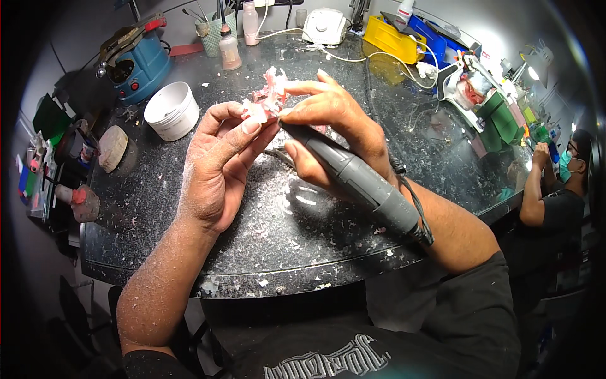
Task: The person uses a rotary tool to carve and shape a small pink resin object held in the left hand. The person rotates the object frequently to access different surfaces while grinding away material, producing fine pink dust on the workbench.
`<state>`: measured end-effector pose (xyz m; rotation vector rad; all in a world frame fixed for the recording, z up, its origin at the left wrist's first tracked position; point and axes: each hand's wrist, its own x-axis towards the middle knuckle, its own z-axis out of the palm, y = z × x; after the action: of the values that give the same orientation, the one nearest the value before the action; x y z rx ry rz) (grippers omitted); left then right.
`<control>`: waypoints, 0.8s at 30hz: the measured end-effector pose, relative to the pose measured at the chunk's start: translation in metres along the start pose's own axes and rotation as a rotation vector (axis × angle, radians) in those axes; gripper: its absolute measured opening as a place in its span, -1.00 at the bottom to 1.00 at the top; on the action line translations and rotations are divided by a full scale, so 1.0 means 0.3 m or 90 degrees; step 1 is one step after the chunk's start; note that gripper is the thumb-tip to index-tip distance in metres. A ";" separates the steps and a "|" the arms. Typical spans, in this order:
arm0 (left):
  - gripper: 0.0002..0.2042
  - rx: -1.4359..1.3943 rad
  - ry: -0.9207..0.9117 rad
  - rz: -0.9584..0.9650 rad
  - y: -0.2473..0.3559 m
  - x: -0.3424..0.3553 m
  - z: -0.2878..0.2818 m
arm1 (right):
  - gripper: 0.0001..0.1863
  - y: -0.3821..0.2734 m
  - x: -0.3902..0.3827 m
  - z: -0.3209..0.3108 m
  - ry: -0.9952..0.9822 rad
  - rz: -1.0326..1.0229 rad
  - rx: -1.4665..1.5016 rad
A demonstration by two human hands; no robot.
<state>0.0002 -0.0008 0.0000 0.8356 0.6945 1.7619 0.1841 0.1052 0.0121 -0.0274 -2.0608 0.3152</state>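
Note:
Above the middle of the dusty dark table, my left hand (214,158) pinches a small, jagged pink-and-white piece that looks like a denture (268,100). Pale dust coats that hand and its forearm. My right hand (344,120) grips a black rotary handpiece (360,180) like a pen, its cord trailing by the wrist. The handpiece's tip end points up and left, close to the denture's lower edge and my left fingertips. Whether the tip touches the denture cannot be made out. My right index finger reaches to the denture's right side.
White shavings lie over the black tabletop (246,243). A white tub (172,112), a plaster block (113,148) and a blue machine (136,72) stand left. Behind are a dropper bottle (230,47), a white control box (325,26) and a yellow bin (391,40). A co-worker (549,183) sits right.

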 end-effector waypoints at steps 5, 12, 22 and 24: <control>-0.76 0.032 -0.009 0.020 -0.006 0.001 0.009 | -0.51 0.007 -0.005 -0.002 -0.003 -0.007 0.016; -0.77 0.050 -0.006 0.023 -0.014 -0.002 -0.002 | -0.51 0.003 -0.005 0.004 -0.006 -0.007 0.031; -0.82 0.078 0.021 0.031 -0.010 -0.006 0.013 | -0.51 0.000 -0.002 0.004 -0.011 -0.018 0.052; -0.82 0.077 0.013 0.030 -0.008 -0.005 0.011 | -0.50 0.006 -0.003 0.004 -0.015 -0.020 0.059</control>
<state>0.0045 -0.0013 -0.0003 0.9233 0.8075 1.7871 0.1833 0.1065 0.0104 0.0652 -2.0656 0.3931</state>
